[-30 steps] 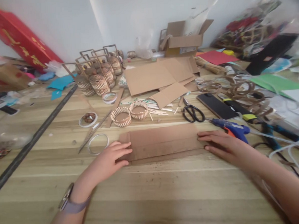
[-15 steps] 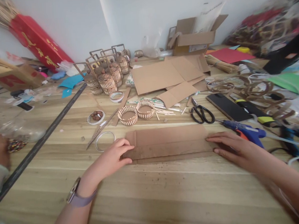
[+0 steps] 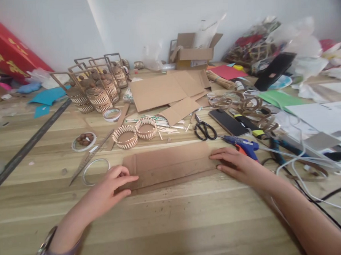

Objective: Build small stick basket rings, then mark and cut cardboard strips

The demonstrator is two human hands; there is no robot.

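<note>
A long brown cardboard strip point(image 3: 172, 166), folded lengthwise, lies flat on the wooden table point(image 3: 169, 222) in front of me. My left hand point(image 3: 109, 188) presses its left end with stretched fingers. My right hand point(image 3: 237, 165) lies flat on its right end, fingers extended. Neither hand grips anything. A watch sits on my left wrist.
Behind the strip lie two small stick rings point(image 3: 135, 132), black scissors point(image 3: 205, 130), a blue glue gun point(image 3: 242, 143), a dark phone point(image 3: 227, 121) and flat cardboard sheets point(image 3: 163, 90). Stick baskets point(image 3: 96, 95) stand at the back left, tape rings point(image 3: 94, 171) and a ruler at left, cables at right.
Both hands stay pressed on the strip's ends. The view has swung, so everything sits further left in the picture. A person's hand seen at the far left half a second ago is out of view.
</note>
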